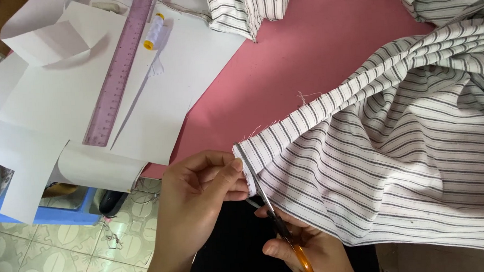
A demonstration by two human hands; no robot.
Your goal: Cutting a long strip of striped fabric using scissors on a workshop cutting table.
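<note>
Striped white-and-grey cotton cloth (395, 145) is being pinched at its corner by the closed left hand (196, 200), while the right hand (307, 250) is gripping orange-handled steel scissors (281, 229).

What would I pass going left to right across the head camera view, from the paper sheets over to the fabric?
White paper sheets → purple ruler → thread spool → left hand → scissors in the right hand → striped fabric.

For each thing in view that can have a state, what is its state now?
Left hand: pinching the fabric's corner.
Right hand: gripping the scissors.
Orange-handled metal scissors: blades at the fabric's edge.
White cotton fabric with grey stripes: rumpled, edge frayed.
Transparent purple plastic ruler: flat on paper.
White thread spool with yellow ends: lying down.
</note>
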